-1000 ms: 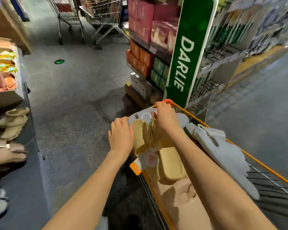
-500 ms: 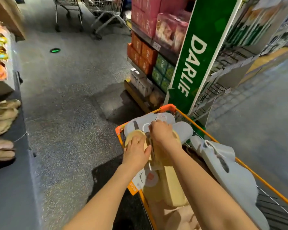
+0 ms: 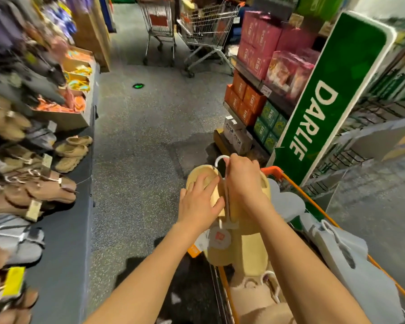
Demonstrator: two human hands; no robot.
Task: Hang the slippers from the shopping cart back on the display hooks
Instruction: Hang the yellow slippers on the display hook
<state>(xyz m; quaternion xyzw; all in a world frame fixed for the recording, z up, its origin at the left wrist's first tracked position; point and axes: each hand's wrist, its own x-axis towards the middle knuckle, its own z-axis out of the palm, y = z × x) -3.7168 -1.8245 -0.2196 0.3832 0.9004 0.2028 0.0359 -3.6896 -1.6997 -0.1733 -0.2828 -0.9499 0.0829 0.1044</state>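
A pair of yellow slippers on a white hanger hook is lifted above the front corner of the orange shopping cart. My right hand grips the top of the pair at the hook. My left hand lies with straight fingers against the left slipper's sole. Round tags dangle under the pair. Grey slippers and pinkish-beige ones lie in the cart. The slipper display runs along the left side.
A green DARLIE sign and shelves of boxed goods stand right of the cart. Two metal carts are parked far down the aisle. Grey speckled floor lies between the display and my cart.
The yellow pair has risen out of the cart, both hands lifting it. The view swung left, bringing the slipper display into sight.
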